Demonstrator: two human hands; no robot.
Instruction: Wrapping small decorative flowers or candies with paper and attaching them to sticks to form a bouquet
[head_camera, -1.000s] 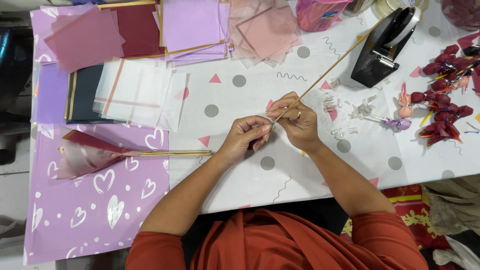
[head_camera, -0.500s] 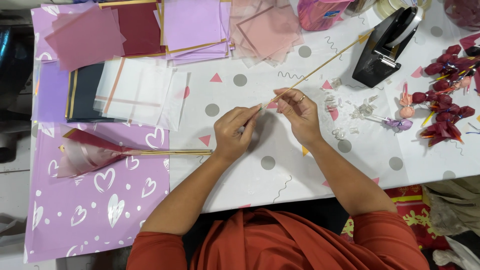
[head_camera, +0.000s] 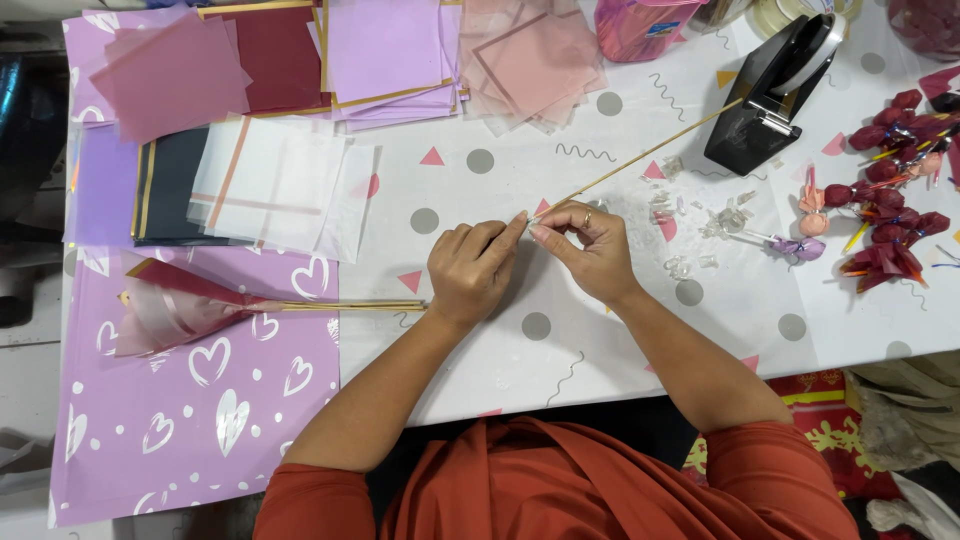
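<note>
From my remote seat, the centre of it is a thin wooden stick (head_camera: 650, 152) lying slantwise on the white dotted tablecloth (head_camera: 560, 370). Its near end is at the fingertips and its far end points to about two o'clock, towards the black tape dispenser (head_camera: 768, 95).

The left hand (head_camera: 475, 270) and the right hand (head_camera: 592, 250) meet at that near end. Both are pinched, thumb and forefinger closed on the tip of the stick or on something small held against it; I cannot tell which, it is too fine to see. The other fingers are curled in loosely. The right hand wears a ring.

I judge this to be close fingertip work at the end of the stick, such as fixing or wrapping a small piece onto it. Whatever follows calls for a steady pinch from one hand while the other works, with the stick kept from rolling.

At three o'clock from the hands lie small clear scraps (head_camera: 700, 225), and past them a heap of red wrapped sweets (head_camera: 890, 215) on sticks. At nine o'clock a finished pink paper cone (head_camera: 175, 308) on its stick rests on purple heart-printed paper (head_camera: 200, 420). At eleven to twelve o'clock there are stacks of wrapping squares (head_camera: 380, 50) in pink, lilac, maroon and white.
</note>
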